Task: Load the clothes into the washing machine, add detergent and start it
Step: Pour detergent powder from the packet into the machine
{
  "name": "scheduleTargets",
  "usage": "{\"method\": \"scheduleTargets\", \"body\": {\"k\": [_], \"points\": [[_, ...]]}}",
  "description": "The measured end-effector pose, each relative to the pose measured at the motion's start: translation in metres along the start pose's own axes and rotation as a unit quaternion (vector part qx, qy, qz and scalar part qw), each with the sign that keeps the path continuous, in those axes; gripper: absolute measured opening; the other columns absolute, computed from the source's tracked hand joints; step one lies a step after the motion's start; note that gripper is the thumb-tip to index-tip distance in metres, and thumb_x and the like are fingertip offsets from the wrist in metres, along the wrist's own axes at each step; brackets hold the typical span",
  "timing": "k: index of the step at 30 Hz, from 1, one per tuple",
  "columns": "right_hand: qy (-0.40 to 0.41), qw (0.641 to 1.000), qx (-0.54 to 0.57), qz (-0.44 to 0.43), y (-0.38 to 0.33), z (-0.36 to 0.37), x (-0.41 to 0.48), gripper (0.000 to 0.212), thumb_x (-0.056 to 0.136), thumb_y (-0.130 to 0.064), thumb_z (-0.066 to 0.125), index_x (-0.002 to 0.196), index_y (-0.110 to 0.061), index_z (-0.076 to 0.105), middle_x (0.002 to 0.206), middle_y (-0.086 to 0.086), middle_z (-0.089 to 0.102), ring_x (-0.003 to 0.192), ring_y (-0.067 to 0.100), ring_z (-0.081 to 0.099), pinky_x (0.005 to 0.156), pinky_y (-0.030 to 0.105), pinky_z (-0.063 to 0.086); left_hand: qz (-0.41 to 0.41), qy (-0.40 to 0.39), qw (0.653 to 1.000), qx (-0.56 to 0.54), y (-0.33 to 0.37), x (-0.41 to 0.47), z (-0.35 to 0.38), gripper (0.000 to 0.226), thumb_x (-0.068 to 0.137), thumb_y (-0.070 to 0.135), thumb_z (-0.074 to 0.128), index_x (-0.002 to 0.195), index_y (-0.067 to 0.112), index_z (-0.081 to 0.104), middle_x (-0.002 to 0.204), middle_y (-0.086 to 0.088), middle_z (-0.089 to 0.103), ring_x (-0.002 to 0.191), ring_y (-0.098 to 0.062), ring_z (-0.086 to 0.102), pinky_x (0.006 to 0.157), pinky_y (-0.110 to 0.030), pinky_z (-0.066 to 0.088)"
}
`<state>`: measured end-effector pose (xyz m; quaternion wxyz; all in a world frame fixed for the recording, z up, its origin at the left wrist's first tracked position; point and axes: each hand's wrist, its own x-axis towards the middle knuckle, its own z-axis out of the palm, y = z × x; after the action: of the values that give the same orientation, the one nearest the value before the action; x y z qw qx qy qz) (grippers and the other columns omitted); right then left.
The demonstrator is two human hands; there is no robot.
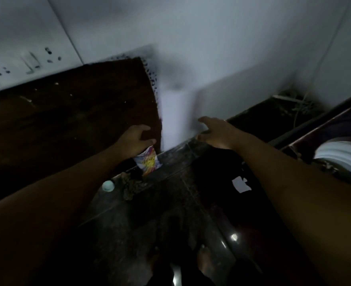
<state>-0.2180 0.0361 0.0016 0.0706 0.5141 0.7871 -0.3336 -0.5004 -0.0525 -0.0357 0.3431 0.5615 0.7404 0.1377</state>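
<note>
Our left hand [135, 139] pinched the top of a small detergent packet [148, 162], a glossy, crinkled sachet printed in purple, yellow and white. It was held low, beside the brown wooden door [77, 112] and near the foot of the smooth white wall [176, 118]. Our right hand [216, 135] grasped nothing, its fingers spread and relaxed by the wall's corner. Below lay a dark, shiny tiled floor [170, 203]. On it a pale round cap [108, 185] sat just beside a crumpled patterned cloth [130, 187], with a ragged white scrap [240, 185] further right. Everything looked dim and blurred.
</note>
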Motion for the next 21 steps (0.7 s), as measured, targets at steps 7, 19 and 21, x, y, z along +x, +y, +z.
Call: {"method": "scheduleTargets", "body": {"k": [7,19,21], "points": [[-0.042,0.997,0.033,-0.051,-0.003,0.077,0.077,0.074,0.099,-0.045,0.061,0.159,-0.021,0.026,0.158,0.015,0.038,0.137,0.034,0.047,0.112,0.045,0.042,-0.074,0.036,0.996,-0.045,-0.059,0.023,0.048,0.058,0.092,0.034,0.073,0.143,0.015,0.052,0.144,-0.012,0.050,0.131,-0.026,0.051,0.106,-0.032,0.042],[-0.078,0.991,0.063,-0.089,0.013,0.248,0.237,0.052,0.096,-0.029,0.068,0.142,-0.014,0.049,0.136,0.012,0.063,0.121,0.030,0.061,0.087,0.027,0.044,-0.173,0.070,0.952,-0.244,-0.201,0.088,0.160,0.041,0.096,-0.003,0.060,0.136,-0.004,0.052,0.114,-0.004,0.051,0.078,0.006,0.056,0.061,0.000,0.044],[-0.084,0.990,0.071,-0.089,0.022,0.278,0.266,0.056,0.092,-0.036,0.070,0.141,-0.017,0.050,0.134,0.010,0.064,0.120,0.029,0.063,0.094,0.033,0.051,-0.186,0.088,0.936,-0.287,-0.232,0.107,0.177,0.040,0.095,-0.003,0.061,0.135,-0.005,0.053,0.115,-0.006,0.053,0.085,0.003,0.060,0.059,-0.002,0.046]]}}
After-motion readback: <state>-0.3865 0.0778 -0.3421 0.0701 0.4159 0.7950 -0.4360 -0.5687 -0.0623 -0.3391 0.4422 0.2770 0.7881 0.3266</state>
